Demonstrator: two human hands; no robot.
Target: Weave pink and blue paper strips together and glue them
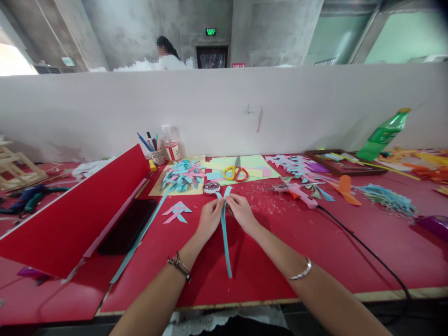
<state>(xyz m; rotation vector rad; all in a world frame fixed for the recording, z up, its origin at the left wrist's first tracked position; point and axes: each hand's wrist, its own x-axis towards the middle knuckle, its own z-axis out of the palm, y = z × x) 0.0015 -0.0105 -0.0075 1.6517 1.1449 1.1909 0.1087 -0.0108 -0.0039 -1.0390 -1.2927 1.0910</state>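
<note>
Both hands meet over the middle of the red tabletop, pinching a light blue paper strip [226, 242]. My left hand [212, 213] grips it from the left with thumb and fingertips. Close against it, my right hand [241, 210] pinches the same strip near its upper end. The long tail of the strip hangs down toward me, and a short end sticks up above the fingers. Just beyond my left hand lies a round patterned object [211, 187]. A woven pink-and-blue paper piece [178, 211] rests flat to the left.
Behind are a heap of paper strips [184, 175] and scissors [235, 173] on coloured sheets. A pink glue gun [297, 192] with a black cord lies right. A dark phone [128, 227] sits behind a red board [87, 210]. A green bottle [383, 135] leans far right.
</note>
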